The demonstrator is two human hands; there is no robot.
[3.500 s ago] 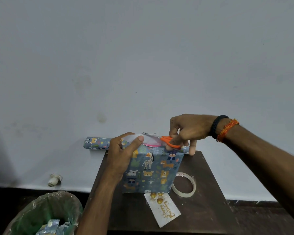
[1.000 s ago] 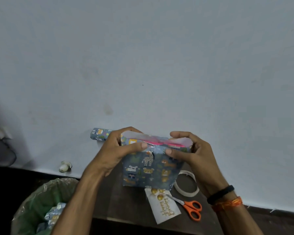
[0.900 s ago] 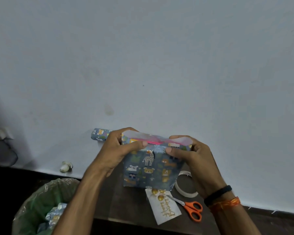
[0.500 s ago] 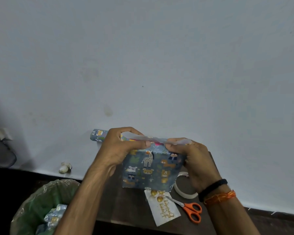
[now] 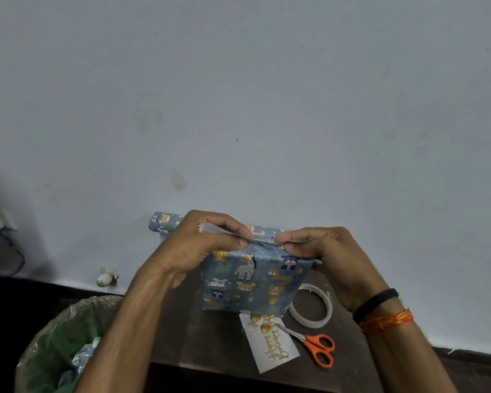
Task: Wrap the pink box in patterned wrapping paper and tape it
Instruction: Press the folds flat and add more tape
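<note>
Both hands pinch the top of the wrapped box [image 5: 253,279]: the left hand [image 5: 193,248] curls thumb and fingers round the folded paper flap at the upper left corner, and the right hand [image 5: 321,251] does the same at the upper right, thumb tips nearly meeting over the middle. That box stands upright on a small dark wooden table [image 5: 204,344], its flat front covered in matte blue-grey wrapping paper [image 5: 267,268] printed with cartoon animals, a giraffe and bears among them; no pink shows through. Behind the box, against the pale wall, lies the paper roll [image 5: 165,221], a cylinder in the same print, its end jutting out to the left. Just right of the box rests a thin ring of translucent tape [image 5: 328,307]. In front of the box, touching its lower edge, lies a white rectangular card [image 5: 272,344] with gold balloons and gold script too small to read. Orange-handled scissors [image 5: 318,350] lie beside the card, blades pointing toward the box. Left of the table stands a bin lined with crinkled green plastic [image 5: 57,341], paper scraps inside. Table edges fall close round the box on all sides.
</note>
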